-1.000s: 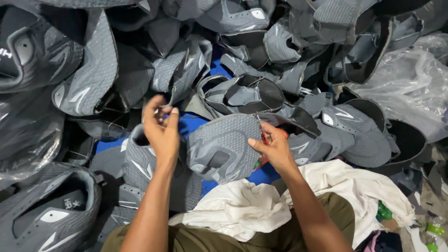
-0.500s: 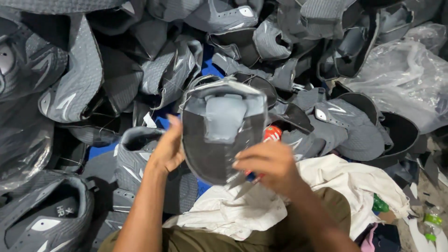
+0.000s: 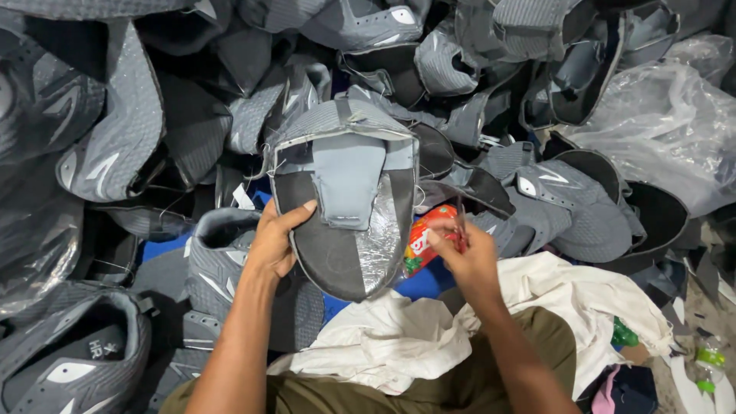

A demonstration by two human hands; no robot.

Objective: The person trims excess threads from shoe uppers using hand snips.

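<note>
My left hand (image 3: 274, 244) grips the left edge of a grey shoe upper (image 3: 345, 207) and holds it up with its dark inner side and grey tongue facing me. My right hand (image 3: 469, 257) is just right of the upper, apart from it. It pinches a thin dark tool (image 3: 460, 217) that points upward; I cannot tell its kind. A red packet (image 3: 423, 238) lies between the upper and my right hand.
Several grey and black shoe uppers (image 3: 567, 199) are heaped all around and behind. A clear plastic bag (image 3: 675, 130) lies at the right, another at the left edge. A white cloth (image 3: 383, 345) covers my lap. A blue surface (image 3: 429, 285) shows beneath.
The upper lay flat on the pile with both hands on it. It has been lifted and turned inner side up. My right hand has come off it to the right.
</note>
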